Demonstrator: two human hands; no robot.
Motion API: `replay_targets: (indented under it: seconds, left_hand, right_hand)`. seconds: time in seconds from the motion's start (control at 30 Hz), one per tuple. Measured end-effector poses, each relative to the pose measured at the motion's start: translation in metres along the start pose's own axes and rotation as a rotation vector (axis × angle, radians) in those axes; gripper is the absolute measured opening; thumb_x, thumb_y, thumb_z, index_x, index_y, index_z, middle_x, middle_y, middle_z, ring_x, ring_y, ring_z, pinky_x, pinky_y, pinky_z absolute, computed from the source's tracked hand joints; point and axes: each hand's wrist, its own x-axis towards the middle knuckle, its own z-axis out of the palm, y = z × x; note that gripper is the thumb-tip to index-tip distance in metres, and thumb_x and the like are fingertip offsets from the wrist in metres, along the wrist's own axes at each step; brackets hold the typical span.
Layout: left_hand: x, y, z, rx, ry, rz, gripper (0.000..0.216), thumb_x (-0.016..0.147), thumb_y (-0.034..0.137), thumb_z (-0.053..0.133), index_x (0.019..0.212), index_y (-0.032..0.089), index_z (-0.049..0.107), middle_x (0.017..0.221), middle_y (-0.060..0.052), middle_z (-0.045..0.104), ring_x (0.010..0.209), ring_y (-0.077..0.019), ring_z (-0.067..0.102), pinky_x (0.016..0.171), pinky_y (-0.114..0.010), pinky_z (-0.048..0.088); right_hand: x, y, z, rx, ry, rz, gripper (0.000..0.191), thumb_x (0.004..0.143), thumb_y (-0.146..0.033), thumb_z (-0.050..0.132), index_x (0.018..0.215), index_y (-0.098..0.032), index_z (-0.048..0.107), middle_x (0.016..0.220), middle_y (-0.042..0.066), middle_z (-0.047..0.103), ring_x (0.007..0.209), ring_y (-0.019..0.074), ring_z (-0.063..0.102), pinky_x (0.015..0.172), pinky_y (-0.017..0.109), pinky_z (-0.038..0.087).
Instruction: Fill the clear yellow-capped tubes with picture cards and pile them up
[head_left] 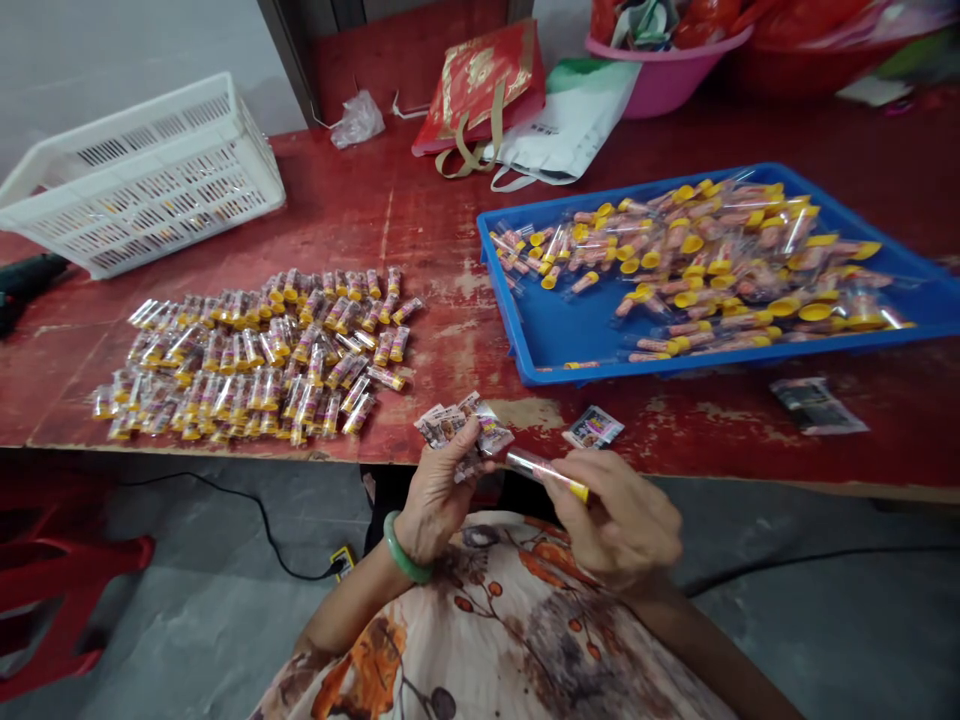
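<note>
My left hand point(441, 490), with a green bangle at its wrist, pinches several small printed packets point(450, 425) just over the table's front edge. In my right hand point(619, 515) is a clear tube with a yellow cap point(536, 466), held tilted, its capped end by my fingers and its other end pointing at my left hand. A loose printed packet point(594, 428) lies on the table beyond my right hand. To the left, many similar yellow-capped tubes point(247, 370) lie in rows. The blue tray point(555, 375) at the right holds a heap of tubes with pinkish contents point(705, 250).
Another packet point(816, 406) lies on the red table point(442, 330) at the right. A white basket point(180, 170) stands back left; red bag point(480, 85), white bag point(562, 130) and pink basin point(667, 75) are behind. A red stool point(67, 580) stands on the floor.
</note>
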Motion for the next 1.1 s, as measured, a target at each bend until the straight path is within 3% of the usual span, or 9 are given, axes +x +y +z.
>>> replay_targets:
  seconds: [0.03,0.17,0.27,0.33,0.4,0.5,0.7,0.9,1.1]
  left_hand:
    - [-0.001,0.0,0.001,0.007,0.012,0.01,0.029,0.062,0.024,0.086,0.085,0.014,0.069,0.08,-0.001,0.071,0.064,-0.0104,0.064,0.051,-0.017,0.049]
    - [-0.007,-0.007,0.003,0.09,-0.011,0.046,0.032,0.063,0.028,0.085,0.087,0.013,0.07,0.08,-0.003,0.071,0.065,-0.0116,0.063,0.057,-0.021,0.05]
    - [-0.011,-0.012,0.005,0.126,-0.063,0.075,0.035,0.065,0.029,0.084,0.092,0.013,0.07,0.089,-0.006,0.072,0.077,-0.0163,0.067,0.07,-0.026,0.053]
    - [-0.011,-0.012,0.005,0.13,-0.077,0.097,0.034,0.068,0.031,0.082,0.093,0.014,0.069,0.089,-0.005,0.072,0.076,-0.0158,0.066,0.071,-0.027,0.052]
    - [-0.009,-0.01,0.004,0.151,-0.067,0.126,0.029,0.07,0.032,0.08,0.089,0.014,0.069,0.078,-0.002,0.07,0.065,-0.0117,0.062,0.061,-0.023,0.049]
    - [-0.004,-0.006,0.001,0.211,-0.033,0.166,0.025,0.067,0.03,0.082,0.079,0.013,0.068,0.064,0.002,0.063,0.053,-0.0078,0.054,0.049,-0.019,0.042]
    - [0.003,-0.001,0.003,0.247,-0.035,0.205,0.025,0.064,0.03,0.083,0.071,0.012,0.067,0.059,0.002,0.061,0.049,-0.0067,0.051,0.047,-0.019,0.04]
    - [-0.002,0.001,0.004,0.287,-0.015,0.125,0.034,0.06,0.036,0.086,0.074,0.011,0.067,0.062,-0.001,0.063,0.051,-0.0082,0.054,0.047,-0.019,0.041]
    - [-0.005,0.003,-0.003,0.302,-0.021,0.043,0.026,0.066,0.031,0.083,0.077,0.01,0.07,0.064,-0.002,0.064,0.051,-0.0078,0.055,0.048,-0.018,0.041]
  right_hand:
    - [0.001,0.001,0.001,0.082,-0.044,0.168,0.001,0.08,-0.024,0.068,0.081,-0.024,0.068,0.073,0.002,0.07,0.069,0.0188,0.067,0.066,0.03,0.054]
    - [0.007,0.001,0.014,0.605,-0.346,0.858,0.022,0.078,-0.041,0.071,0.085,-0.02,0.07,0.069,0.001,0.069,0.06,0.0168,0.064,0.059,0.028,0.051]
    - [0.01,-0.002,0.025,0.852,-0.406,1.071,0.024,0.071,-0.038,0.076,0.079,-0.016,0.07,0.065,0.001,0.067,0.057,0.0152,0.062,0.059,0.026,0.051]
    - [0.012,-0.004,0.028,0.86,-0.383,1.107,0.022,0.069,-0.035,0.076,0.066,-0.015,0.068,0.057,0.0,0.063,0.053,0.013,0.057,0.056,0.025,0.048]
    - [0.014,-0.003,0.028,0.826,-0.38,1.098,0.02,0.067,-0.033,0.075,0.061,-0.015,0.067,0.055,0.0,0.062,0.051,0.0126,0.055,0.055,0.025,0.046]
    - [0.018,0.002,0.024,0.774,-0.452,1.045,0.018,0.067,-0.031,0.071,0.061,-0.015,0.067,0.055,0.001,0.062,0.051,0.0124,0.054,0.053,0.024,0.043]
    - [0.022,0.013,0.02,0.767,-0.577,0.982,0.014,0.067,-0.029,0.066,0.064,-0.016,0.068,0.053,0.0,0.06,0.048,0.012,0.052,0.048,0.023,0.039]
    - [0.028,0.006,0.023,0.787,-0.468,1.002,0.015,0.069,-0.031,0.067,0.064,-0.017,0.068,0.059,0.001,0.064,0.052,0.0146,0.057,0.053,0.026,0.045]
    - [0.025,0.013,0.013,0.64,-0.536,0.891,0.019,0.073,-0.036,0.071,0.071,-0.018,0.07,0.064,0.002,0.067,0.06,0.0161,0.062,0.058,0.026,0.047]
